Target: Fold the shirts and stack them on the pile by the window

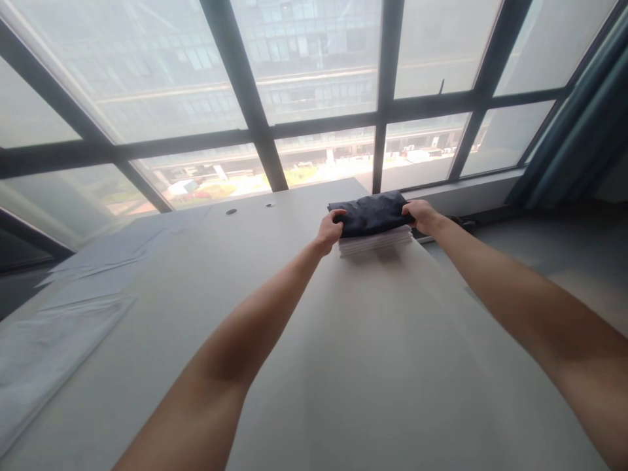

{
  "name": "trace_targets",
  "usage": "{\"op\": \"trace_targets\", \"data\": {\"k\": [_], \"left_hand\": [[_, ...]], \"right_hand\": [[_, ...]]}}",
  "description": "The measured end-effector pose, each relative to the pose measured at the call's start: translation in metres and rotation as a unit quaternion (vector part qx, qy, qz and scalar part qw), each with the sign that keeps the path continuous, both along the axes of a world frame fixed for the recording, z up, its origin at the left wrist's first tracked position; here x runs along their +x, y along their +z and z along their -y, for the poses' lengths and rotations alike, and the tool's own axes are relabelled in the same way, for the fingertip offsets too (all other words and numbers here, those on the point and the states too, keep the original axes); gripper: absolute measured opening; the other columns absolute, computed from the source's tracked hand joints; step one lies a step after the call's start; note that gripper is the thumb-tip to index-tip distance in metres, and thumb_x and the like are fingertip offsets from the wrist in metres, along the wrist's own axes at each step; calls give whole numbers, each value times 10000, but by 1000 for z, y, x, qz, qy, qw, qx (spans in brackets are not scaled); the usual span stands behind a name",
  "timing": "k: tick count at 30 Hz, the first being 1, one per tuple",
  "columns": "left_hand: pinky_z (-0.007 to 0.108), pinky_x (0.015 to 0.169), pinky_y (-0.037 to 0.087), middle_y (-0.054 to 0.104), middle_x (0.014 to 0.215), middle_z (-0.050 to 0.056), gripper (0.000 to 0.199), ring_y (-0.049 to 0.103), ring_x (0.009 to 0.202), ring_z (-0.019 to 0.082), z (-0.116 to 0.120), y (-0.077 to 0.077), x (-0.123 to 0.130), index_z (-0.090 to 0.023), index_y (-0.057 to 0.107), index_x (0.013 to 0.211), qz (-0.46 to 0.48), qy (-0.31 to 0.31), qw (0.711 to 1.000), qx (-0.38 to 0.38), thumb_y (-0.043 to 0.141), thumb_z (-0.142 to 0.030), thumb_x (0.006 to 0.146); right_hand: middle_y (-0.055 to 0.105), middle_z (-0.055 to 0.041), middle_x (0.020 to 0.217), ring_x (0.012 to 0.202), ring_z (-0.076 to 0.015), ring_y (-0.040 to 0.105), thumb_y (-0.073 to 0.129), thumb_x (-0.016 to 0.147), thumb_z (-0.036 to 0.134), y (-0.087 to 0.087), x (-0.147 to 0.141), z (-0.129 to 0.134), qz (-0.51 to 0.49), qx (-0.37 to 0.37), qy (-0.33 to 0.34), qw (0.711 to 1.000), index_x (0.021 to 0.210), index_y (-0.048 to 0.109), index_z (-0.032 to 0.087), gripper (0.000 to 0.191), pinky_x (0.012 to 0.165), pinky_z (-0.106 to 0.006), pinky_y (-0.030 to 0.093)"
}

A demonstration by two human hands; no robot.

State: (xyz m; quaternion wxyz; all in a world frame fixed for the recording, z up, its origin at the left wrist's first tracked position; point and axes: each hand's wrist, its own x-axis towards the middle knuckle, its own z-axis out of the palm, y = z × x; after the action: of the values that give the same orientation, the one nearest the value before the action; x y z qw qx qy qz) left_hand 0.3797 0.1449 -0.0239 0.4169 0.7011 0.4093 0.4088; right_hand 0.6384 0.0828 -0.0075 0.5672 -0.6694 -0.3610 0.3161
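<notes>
While the left hand [330, 231] and right hand [420, 215] gripped opposite ends, one folded navy cloth [373, 214] lay over a white layered stack [377, 245], near the right edge of the table [377, 347]; contact underneath was unclear. Step, as judged: positioning by both ends, lowering or lifting undetermined. Next move: seemingly called for level ends, undisturbed folds. Cloth: oblong, soft, lightly creased. Stack: thin, flat layers. Table: smooth, pale. Wrinkled white sheeting [53, 347]: glossy, left side.
</notes>
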Motion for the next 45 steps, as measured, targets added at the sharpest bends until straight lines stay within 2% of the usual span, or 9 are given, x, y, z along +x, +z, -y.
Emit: {"op": "trace_targets", "data": {"k": [6,11,15,19,26,30,35,40,45], "left_hand": [[370,955,506,654,1254,120,539,623,1087,248,-3,1,-5,-167,615,1318,-145,-11,989,-1,543,-88,790],[538,1076,401,436,1519,182,566,466,1326,378,-8,20,7,-217,542,1428,-323,103,935,101,591,-270,867],[525,1206,227,326,1631,76,512,271,1494,292,-13,23,36,-243,461,1497,-387,17,890,240,383,-326,998],[587,1217,136,242,1669,75,599,167,1536,327,-13,1,47,-241,349,1568,-433,-48,880,188,248,-498,1036],[637,1193,134,211,1673,106,640,128,1545,340,-20,-19,4,-247,368,1560,-360,1,927,101,302,-577,1015],[557,1201,191,316,1622,190,609,222,1525,330,-12,-21,-60,-156,408,1526,-331,80,936,85,343,-500,1028],[555,1202,198,327,1613,202,598,215,1523,339,50,-39,-162,-79,361,1537,-415,140,893,108,326,-403,1036],[545,1211,202,341,1617,158,569,221,1527,311,148,-50,-244,-131,388,1537,-492,121,856,97,318,-386,1034],[534,1222,197,352,1615,135,574,235,1526,291,246,-52,-286,-164,408,1538,-518,73,849,72,340,-392,1016]], "right_hand": [[582,-37,712,749,-208,576,691,656,141,-7,10,0,113,-73,-52,990,783,598,156,158,623,-328,503],[614,-191,1221,1228,-345,493,619,829,272,-2,-3,-15,292,-46,-109,949,1142,645,133,343,1047,-499,430],[468,-187,1512,1399,-341,387,378,982,341,-13,-42,-37,528,-20,44,848,1387,550,128,489,1156,-533,321],[285,-125,1650,1516,-318,221,273,1023,447,-30,-47,-48,569,-71,186,798,1530,405,193,582,1193,-641,148],[299,-192,1631,1519,-354,190,259,1024,545,-33,28,-31,497,-170,59,849,1497,446,160,638,1145,-735,19],[425,-240,1542,1467,-359,295,285,1029,438,-30,30,-12,466,-86,-83,877,1373,556,98,554,1145,-700,127],[472,-213,1515,1436,-308,358,330,1002,351,-20,-31,16,473,42,-95,875,1326,590,100,485,1161,-563,252],[545,-184,1450,1400,-269,422,415,957,286,-25,-148,71,467,125,51,874,1274,637,113,424,1177,-456,298],[553,-171,1448,1363,-255,483,492,913,231,-56,-270,151,433,86,227,868,1255,664,133,395,1163,-399,334]]}}
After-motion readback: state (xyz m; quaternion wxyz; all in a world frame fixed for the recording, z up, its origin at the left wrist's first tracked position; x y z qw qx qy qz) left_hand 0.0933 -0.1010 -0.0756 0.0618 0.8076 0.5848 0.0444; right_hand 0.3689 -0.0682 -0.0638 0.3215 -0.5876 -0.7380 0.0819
